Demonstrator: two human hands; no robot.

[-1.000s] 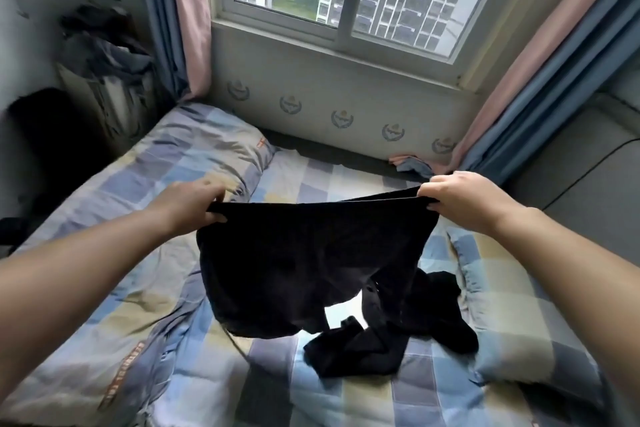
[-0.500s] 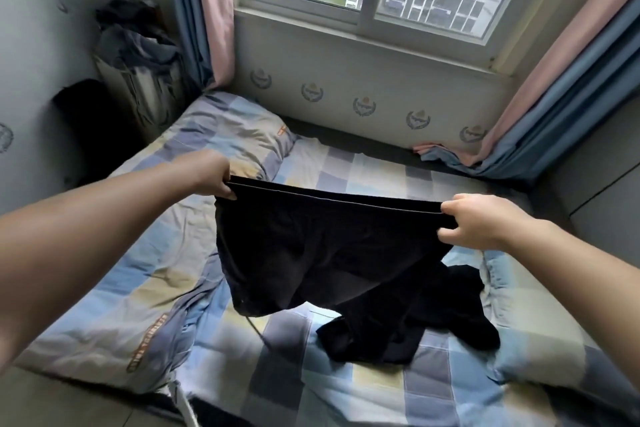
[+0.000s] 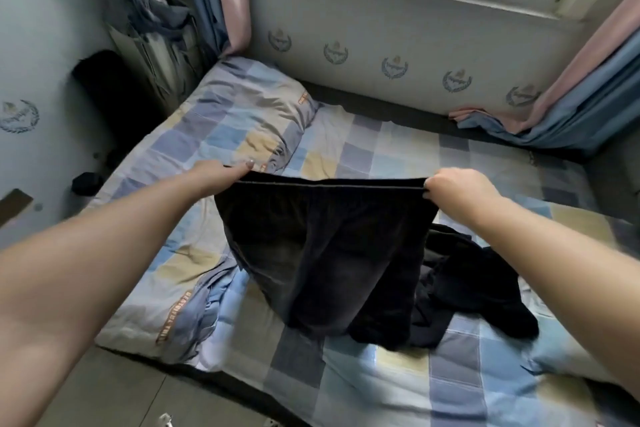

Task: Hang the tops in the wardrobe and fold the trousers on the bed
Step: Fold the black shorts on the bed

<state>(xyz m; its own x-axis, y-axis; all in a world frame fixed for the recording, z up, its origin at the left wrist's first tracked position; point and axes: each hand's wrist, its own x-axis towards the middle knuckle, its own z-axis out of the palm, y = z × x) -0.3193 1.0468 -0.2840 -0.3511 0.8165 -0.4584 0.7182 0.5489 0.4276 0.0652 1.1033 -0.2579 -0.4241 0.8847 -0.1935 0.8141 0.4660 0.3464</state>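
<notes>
**Trousers held up by the waistband over the bed**

Both hands are pinching the black trousers (image 3: 325, 246) at the waistband: the left hand (image 3: 221, 173) is gripping one end with fingers curled over the edge, and the right hand (image 3: 453, 187) is clenching the other end. The waistband is stretching taut between them, and the legs are hanging down and touching the checked bed (image 3: 363, 381). One heap of dark clothes (image 3: 474, 284) is lying on the bed just beside the trousers. Two pillows are lying there: one pillow (image 3: 249, 104) by the window wall, one second pillow (image 3: 568, 225) under the right forearm. A laundry bag (image 3: 156, 35) in the corner is holding crumpled clothes.
</notes>
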